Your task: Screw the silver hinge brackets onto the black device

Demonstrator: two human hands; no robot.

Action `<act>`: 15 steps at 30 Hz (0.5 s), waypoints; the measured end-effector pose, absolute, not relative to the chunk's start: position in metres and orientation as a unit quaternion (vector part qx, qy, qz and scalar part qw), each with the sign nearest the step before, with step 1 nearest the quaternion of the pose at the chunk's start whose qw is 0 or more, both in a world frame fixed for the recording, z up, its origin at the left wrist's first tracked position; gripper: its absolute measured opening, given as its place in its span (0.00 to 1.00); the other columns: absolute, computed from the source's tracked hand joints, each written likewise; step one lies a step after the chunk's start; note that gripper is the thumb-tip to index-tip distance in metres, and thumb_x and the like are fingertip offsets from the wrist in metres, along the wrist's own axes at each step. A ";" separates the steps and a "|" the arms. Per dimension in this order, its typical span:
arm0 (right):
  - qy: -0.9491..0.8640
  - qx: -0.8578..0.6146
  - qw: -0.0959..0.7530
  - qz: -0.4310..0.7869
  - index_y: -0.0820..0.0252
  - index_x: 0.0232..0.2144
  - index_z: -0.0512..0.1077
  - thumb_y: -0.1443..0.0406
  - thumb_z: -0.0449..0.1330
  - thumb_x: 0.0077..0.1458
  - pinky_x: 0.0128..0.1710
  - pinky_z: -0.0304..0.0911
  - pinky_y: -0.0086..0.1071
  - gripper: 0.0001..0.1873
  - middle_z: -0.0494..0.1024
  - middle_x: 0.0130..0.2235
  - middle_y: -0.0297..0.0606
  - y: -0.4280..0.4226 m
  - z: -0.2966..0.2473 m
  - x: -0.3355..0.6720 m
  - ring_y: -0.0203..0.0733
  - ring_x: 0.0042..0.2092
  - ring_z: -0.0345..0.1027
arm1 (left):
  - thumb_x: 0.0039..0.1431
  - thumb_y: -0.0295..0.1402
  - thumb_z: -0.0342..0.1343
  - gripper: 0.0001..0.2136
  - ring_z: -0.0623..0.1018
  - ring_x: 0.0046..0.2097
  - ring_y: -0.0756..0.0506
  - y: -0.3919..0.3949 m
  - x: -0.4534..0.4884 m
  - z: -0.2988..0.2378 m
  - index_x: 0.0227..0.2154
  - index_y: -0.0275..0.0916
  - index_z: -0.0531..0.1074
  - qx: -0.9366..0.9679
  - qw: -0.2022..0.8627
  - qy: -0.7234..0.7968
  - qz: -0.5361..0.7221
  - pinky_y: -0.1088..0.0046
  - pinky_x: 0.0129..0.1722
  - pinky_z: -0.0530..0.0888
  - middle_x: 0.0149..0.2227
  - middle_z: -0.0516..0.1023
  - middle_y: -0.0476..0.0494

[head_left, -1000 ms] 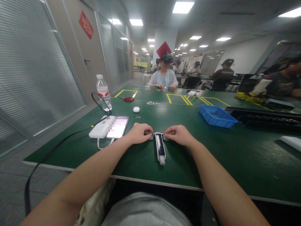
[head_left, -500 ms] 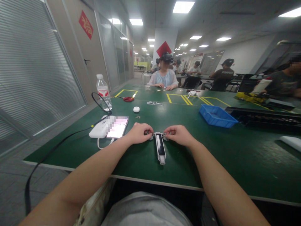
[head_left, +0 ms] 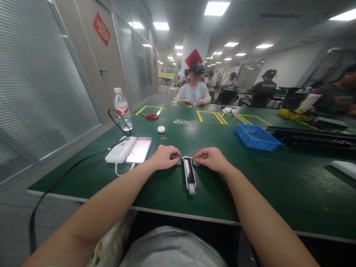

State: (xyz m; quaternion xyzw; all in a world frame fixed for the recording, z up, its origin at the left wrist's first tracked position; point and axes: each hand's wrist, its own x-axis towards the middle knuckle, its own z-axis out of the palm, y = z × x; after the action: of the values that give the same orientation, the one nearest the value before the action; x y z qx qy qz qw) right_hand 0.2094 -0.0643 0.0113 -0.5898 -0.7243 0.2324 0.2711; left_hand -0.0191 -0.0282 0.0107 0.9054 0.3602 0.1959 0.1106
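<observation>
A long, narrow piece with a white rim and a glossy dark face (head_left: 189,172) lies on the green table, its pale, squarish end toward me. Small silvery metal parts stick out on both sides of its far end. On the left side, my left hand (head_left: 164,157) pinches one of these parts between thumb and fingers. Opposite it, my right hand (head_left: 213,159) is closed the same way on the right-hand metal part. My fingertips partly cover both parts, so their exact shape cannot be made out.
Left of my hands are a phone (head_left: 139,150), a white power bank (head_left: 119,151) with a cable, and a water bottle (head_left: 122,111). Beyond lie a white case (head_left: 161,129), small rings (head_left: 163,138) and red-handled scissors (head_left: 151,117). A blue tray (head_left: 257,138) stands right; a person (head_left: 193,91) sits opposite.
Both of my hands and the long piece stay almost exactly in place. Across the table, the seated person's hands have shifted slightly.
</observation>
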 end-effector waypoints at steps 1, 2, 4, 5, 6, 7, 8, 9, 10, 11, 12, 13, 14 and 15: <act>-0.728 -0.589 0.269 0.225 0.63 0.29 0.77 0.67 0.62 0.43 0.26 0.63 0.25 0.07 0.77 0.24 0.35 -0.064 0.012 0.209 0.33 0.25 0.68 | 0.53 0.34 0.53 0.08 0.74 0.34 0.49 -0.028 -0.019 0.010 0.34 0.40 0.74 0.905 0.111 0.361 0.194 0.72 0.40 0.66 0.33 0.76 0.49; -0.730 -0.589 0.269 0.218 0.63 0.28 0.77 0.67 0.62 0.43 0.26 0.63 0.25 0.07 0.77 0.23 0.34 -0.065 0.012 0.209 0.33 0.24 0.68 | 0.53 0.34 0.53 0.08 0.74 0.34 0.49 -0.028 -0.019 0.010 0.34 0.40 0.74 0.905 0.111 0.362 0.193 0.72 0.40 0.66 0.33 0.76 0.49; -0.733 -0.586 0.271 0.215 0.63 0.28 0.77 0.67 0.62 0.43 0.27 0.63 0.25 0.07 0.76 0.23 0.34 -0.065 0.012 0.209 0.33 0.24 0.67 | 0.53 0.34 0.53 0.09 0.74 0.34 0.49 -0.027 -0.018 0.009 0.34 0.40 0.74 0.906 0.111 0.361 0.193 0.72 0.40 0.66 0.33 0.76 0.49; -0.732 -0.585 0.273 0.217 0.63 0.28 0.77 0.67 0.62 0.43 0.26 0.62 0.25 0.07 0.76 0.23 0.34 -0.065 0.013 0.208 0.33 0.24 0.67 | 0.53 0.34 0.53 0.09 0.74 0.34 0.49 -0.027 -0.018 0.009 0.35 0.40 0.74 0.906 0.111 0.360 0.194 0.71 0.40 0.66 0.33 0.76 0.49; -0.732 -0.584 0.275 0.219 0.62 0.28 0.77 0.67 0.61 0.43 0.26 0.62 0.25 0.07 0.76 0.22 0.34 -0.065 0.013 0.208 0.33 0.24 0.67 | 0.53 0.35 0.53 0.09 0.74 0.34 0.49 -0.027 -0.019 0.009 0.35 0.40 0.74 0.906 0.111 0.359 0.195 0.71 0.40 0.66 0.33 0.76 0.49; -0.731 -0.584 0.276 0.220 0.62 0.28 0.77 0.67 0.61 0.43 0.26 0.62 0.25 0.07 0.76 0.22 0.34 -0.066 0.013 0.208 0.33 0.24 0.67 | 0.53 0.35 0.53 0.09 0.74 0.34 0.49 -0.027 -0.019 0.008 0.35 0.40 0.74 0.906 0.112 0.359 0.196 0.72 0.40 0.66 0.33 0.76 0.49; -0.730 -0.584 0.277 0.221 0.62 0.27 0.77 0.67 0.61 0.43 0.26 0.62 0.25 0.07 0.76 0.22 0.34 -0.066 0.013 0.208 0.33 0.23 0.67 | 0.53 0.35 0.53 0.09 0.74 0.34 0.49 -0.027 -0.019 0.008 0.35 0.40 0.74 0.905 0.113 0.358 0.197 0.72 0.40 0.66 0.33 0.76 0.49; -0.729 -0.585 0.277 0.222 0.62 0.27 0.77 0.67 0.61 0.43 0.26 0.62 0.25 0.06 0.76 0.22 0.34 -0.066 0.013 0.208 0.33 0.23 0.67 | 0.53 0.35 0.53 0.09 0.74 0.34 0.49 -0.027 -0.019 0.009 0.34 0.40 0.74 0.905 0.114 0.359 0.198 0.72 0.40 0.66 0.33 0.76 0.49; -0.728 -0.587 0.276 0.224 0.62 0.27 0.77 0.67 0.61 0.43 0.26 0.62 0.25 0.07 0.76 0.22 0.34 -0.066 0.014 0.208 0.33 0.23 0.67 | 0.53 0.35 0.53 0.09 0.74 0.34 0.49 -0.027 -0.019 0.009 0.34 0.40 0.74 0.905 0.114 0.359 0.199 0.72 0.40 0.66 0.33 0.76 0.49; -0.727 -0.588 0.274 0.225 0.62 0.28 0.78 0.67 0.61 0.43 0.26 0.62 0.25 0.07 0.76 0.22 0.34 -0.066 0.014 0.208 0.33 0.23 0.67 | 0.53 0.35 0.53 0.08 0.74 0.34 0.49 -0.028 -0.020 0.009 0.34 0.40 0.74 0.904 0.112 0.360 0.200 0.72 0.40 0.66 0.33 0.76 0.50; -0.726 -0.589 0.272 0.227 0.63 0.28 0.78 0.68 0.61 0.43 0.26 0.62 0.25 0.07 0.76 0.22 0.34 -0.066 0.014 0.208 0.33 0.23 0.67 | 0.53 0.35 0.53 0.08 0.74 0.34 0.49 -0.028 -0.020 0.010 0.34 0.40 0.74 0.905 0.111 0.359 0.200 0.72 0.40 0.66 0.33 0.76 0.50; -0.726 -0.589 0.271 0.230 0.63 0.28 0.78 0.68 0.61 0.43 0.26 0.62 0.25 0.07 0.76 0.22 0.34 -0.066 0.014 0.208 0.33 0.23 0.67 | 0.53 0.35 0.53 0.08 0.74 0.34 0.49 -0.028 -0.020 0.010 0.34 0.40 0.74 0.905 0.110 0.359 0.200 0.72 0.41 0.66 0.33 0.76 0.49; -0.725 -0.588 0.270 0.235 0.63 0.29 0.78 0.69 0.61 0.43 0.26 0.62 0.25 0.07 0.77 0.23 0.34 -0.066 0.015 0.208 0.32 0.24 0.67 | 0.53 0.35 0.53 0.09 0.74 0.34 0.49 -0.028 -0.020 0.010 0.34 0.40 0.74 0.906 0.110 0.358 0.199 0.72 0.41 0.66 0.33 0.76 0.49; -0.725 -0.586 0.270 0.241 0.63 0.29 0.77 0.70 0.60 0.44 0.26 0.62 0.24 0.08 0.77 0.23 0.34 -0.066 0.015 0.208 0.32 0.24 0.67 | 0.53 0.35 0.53 0.09 0.74 0.34 0.49 -0.028 -0.020 0.010 0.34 0.40 0.74 0.906 0.110 0.357 0.198 0.72 0.41 0.66 0.34 0.76 0.49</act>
State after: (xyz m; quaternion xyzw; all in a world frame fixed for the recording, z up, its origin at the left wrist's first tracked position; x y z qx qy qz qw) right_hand 0.2084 -0.0662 0.0146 -0.5862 -0.7250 0.2409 0.2696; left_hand -0.0198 -0.0281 0.0101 0.9060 0.3573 0.1982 0.1101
